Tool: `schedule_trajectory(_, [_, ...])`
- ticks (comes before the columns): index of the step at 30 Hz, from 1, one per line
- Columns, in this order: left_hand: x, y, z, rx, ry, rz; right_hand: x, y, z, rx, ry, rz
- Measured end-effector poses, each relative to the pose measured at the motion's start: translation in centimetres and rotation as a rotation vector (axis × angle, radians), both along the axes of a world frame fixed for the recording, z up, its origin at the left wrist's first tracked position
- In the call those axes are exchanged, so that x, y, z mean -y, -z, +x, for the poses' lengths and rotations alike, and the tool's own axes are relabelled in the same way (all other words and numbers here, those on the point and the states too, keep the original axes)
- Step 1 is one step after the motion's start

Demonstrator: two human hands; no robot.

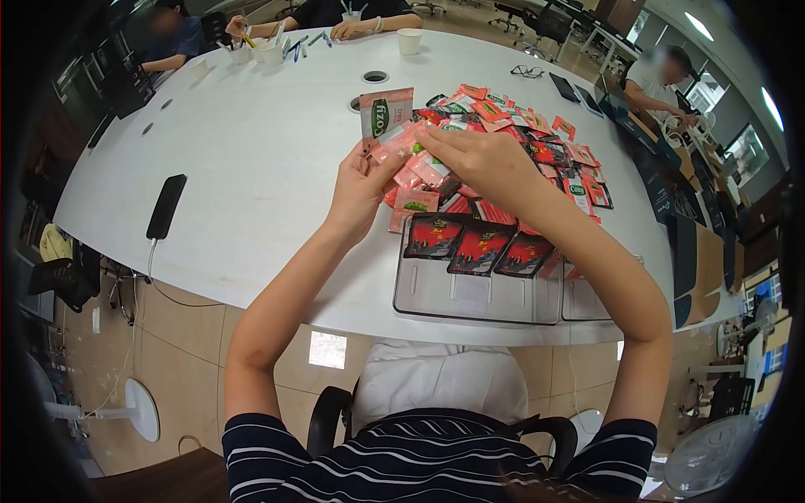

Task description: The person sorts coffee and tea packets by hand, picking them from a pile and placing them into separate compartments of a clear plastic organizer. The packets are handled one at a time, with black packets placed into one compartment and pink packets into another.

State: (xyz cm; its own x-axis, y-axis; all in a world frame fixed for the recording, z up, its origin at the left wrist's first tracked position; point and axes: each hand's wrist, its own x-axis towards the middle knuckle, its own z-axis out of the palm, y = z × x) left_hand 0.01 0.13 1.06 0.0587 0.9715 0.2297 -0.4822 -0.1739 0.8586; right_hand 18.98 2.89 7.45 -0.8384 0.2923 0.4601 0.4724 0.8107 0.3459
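Note:
My left hand (362, 191) pinches pink sachets, among them a pink and green "Cozy" sachet (386, 116) that stands up above the fingers. My right hand (490, 163) is closed on the right side of the same pink sachets (401, 143). Behind and below the hands lies a large heap of pink, red and black sachets (549, 153), partly hidden by my right hand and forearm. Nearer to me, a clear plastic tray (470, 312) holds a row of red and black sachets (482, 248). My right forearm partly covers a second clear tray (587, 311).
A black phone (166, 206) with a white cable lies at left. Glasses (527, 72), two dark phones and a white cup (409, 41) are farther back. Pens and cups stand near people across the table. Open cardboard boxes (698, 264) line the right edge, near another person.

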Motion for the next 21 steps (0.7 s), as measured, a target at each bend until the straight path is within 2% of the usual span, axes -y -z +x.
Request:
schedule_trajectory(5, [-1.2, 1.2, -0.6, -0.003, -0.024, -0.092, -0.1, 0.6, 1.2, -0.013, -0.033, -0.014])
schedule_trajectory(8, [-2.3, 2.4, -1.1, 0.008, -0.065, -0.150, 0.6, 0.4, 2.3, -0.176, 0.106, -0.189])
schedule_trajectory(11, [-2.1, 1.9, -0.9, 0.046, -0.116, -0.152, 0.6, -0.3, 3.8, -0.446, 0.123, -0.428])
schedule_trajectory(14, [-2.9, 2.7, -1.5, 0.031, -0.119, -0.144, 1.8, -1.4, 5.4, -0.644, 0.244, -0.667])
schedule_trajectory(16, [-2.9, 2.5, -1.6, -0.025, -0.121, -0.173, 2.3, -1.6, 6.9, -0.740, 0.204, -0.681])
schedule_trajectory(18, [-2.8, 2.7, -1.3, -0.049, -0.134, -0.162, 3.2, -2.2, 8.2, -0.905, 0.181, -0.817])
schedule_trajectory(19, [-2.9, 2.9, -1.2, -0.047, -0.133, -0.158, 3.9, -2.6, 9.0, -0.934, 0.160, -0.846])
schedule_trajectory(21, [-3.0, 3.2, -1.2, -0.063, -0.131, -0.161, 5.4, -3.8, 11.1, -0.808, 0.203, -0.734])
